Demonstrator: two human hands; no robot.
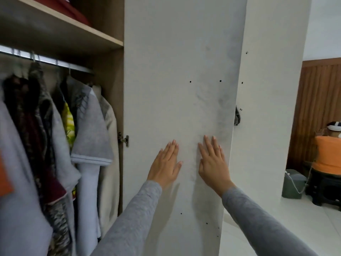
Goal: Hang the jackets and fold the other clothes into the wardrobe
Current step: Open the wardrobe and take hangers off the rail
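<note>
The white wardrobe door (180, 74) stands in front of me, smudged grey near its right edge. My left hand (165, 163) and my right hand (212, 161) lie flat on it side by side, fingers straight and pointing up. To the left the wardrobe is open. Several garments hang from its metal rail (55, 62): a grey jacket with a short sleeve (90, 133), a cream coat (108, 145), a dark patterned piece (27, 111) and a pale grey garment (16, 200). Neither hand holds any clothing.
A wooden shelf (60, 28) above the rail carries a red item (73, 10). A hinge (124, 139) joins door and cabinet. Right of the door stands a white wall (267, 108); beyond it a person in orange (326, 154) sits by a grey bin (293, 183).
</note>
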